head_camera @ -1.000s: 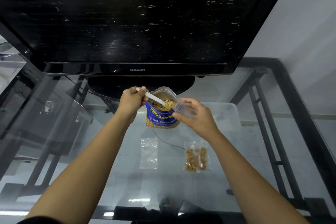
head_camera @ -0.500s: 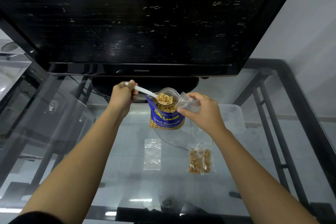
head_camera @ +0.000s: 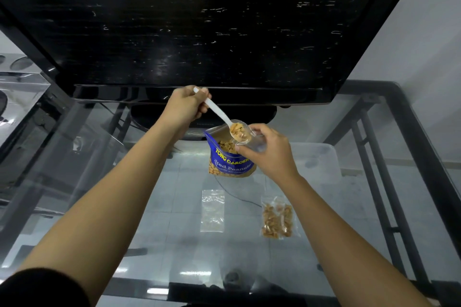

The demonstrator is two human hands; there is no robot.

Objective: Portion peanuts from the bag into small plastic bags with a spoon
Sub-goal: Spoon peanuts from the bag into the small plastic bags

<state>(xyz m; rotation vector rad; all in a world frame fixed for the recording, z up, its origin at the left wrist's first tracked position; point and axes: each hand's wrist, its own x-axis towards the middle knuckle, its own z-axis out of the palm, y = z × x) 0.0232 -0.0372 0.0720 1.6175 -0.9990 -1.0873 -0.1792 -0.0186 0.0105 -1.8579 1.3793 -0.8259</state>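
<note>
A blue peanut bag (head_camera: 232, 161) stands open on the glass table, peanuts showing at its mouth. My left hand (head_camera: 184, 107) grips the handle of a white plastic spoon (head_camera: 219, 113). The spoon's bowl, heaped with peanuts, sits in the mouth of a small clear plastic bag (head_camera: 252, 141), which my right hand (head_camera: 269, 154) pinches open just right of the peanut bag's top. An empty small bag (head_camera: 212, 210) lies flat in front of the peanut bag. To its right lies a small bag filled with peanuts (head_camera: 277, 218).
A large black TV (head_camera: 199, 32) on its stand looms right behind the peanut bag. The glass table (head_camera: 149, 207) has a dark metal frame along its right side (head_camera: 411, 157). A thin cable (head_camera: 237, 197) runs under the glass.
My left hand lifted the loaded spoon out of the peanut bag and swung it right into the small bag's mouth. My right hand raised that bag to the spoon.
</note>
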